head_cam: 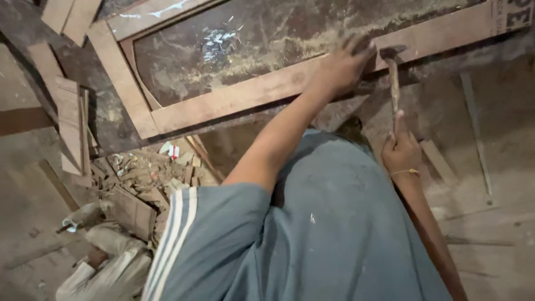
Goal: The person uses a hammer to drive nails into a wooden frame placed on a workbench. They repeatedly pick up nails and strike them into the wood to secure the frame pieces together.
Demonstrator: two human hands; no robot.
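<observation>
Counting around the wooden frame [234, 97]

One hammer [393, 78] is resting on it, two hands [341, 68] [401, 150] working, one nail pile [217, 42] lying inside.

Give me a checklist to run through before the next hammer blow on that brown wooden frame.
1. Right hand gripping the wooden-handled hammer: ok.
2. Hammer head at the brown wooden frame rail: ok.
3. Left hand steadying the rail: ok.
4. Left fingers clear of the hammer head: not ok, they lie right beside it.
5. Nail under the head: cannot tell, hidden.
6. Spare pale nails lying in a heap inside the frame: ok.
</observation>
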